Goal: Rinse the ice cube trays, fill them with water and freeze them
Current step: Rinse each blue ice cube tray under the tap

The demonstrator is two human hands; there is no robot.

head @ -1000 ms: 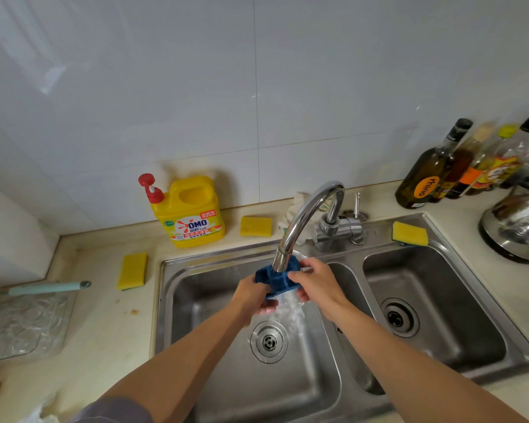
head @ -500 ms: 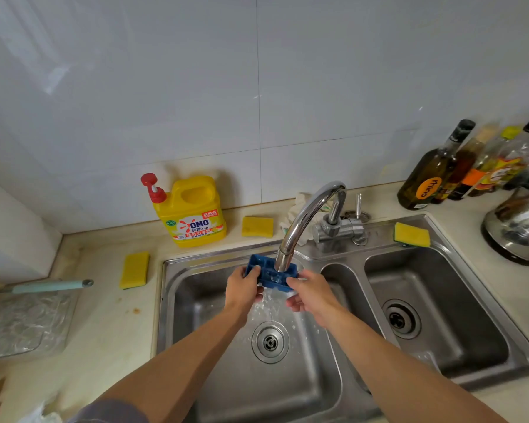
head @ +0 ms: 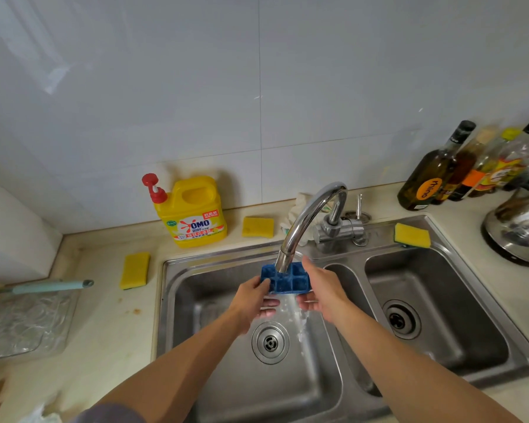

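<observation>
Left hand (head: 254, 296): grips the left end of the ice cube tray (head: 286, 278), thumb on its rim, fingers curled beneath.
Right hand (head: 321, 288): clasps the tray's right end, palm against its side.
Water: spills off the tray's near edge into the left basin of the sink (head: 177, 300).
Tray: blue, cells now facing up under the tap (head: 306, 221); a second ago it was bunched and tipped between the hands.
Meaning: rinsing appears to be giving way to filling; freezing remains.
Far counter: detergent jug (head: 196, 212), sponges, bottles.
</observation>
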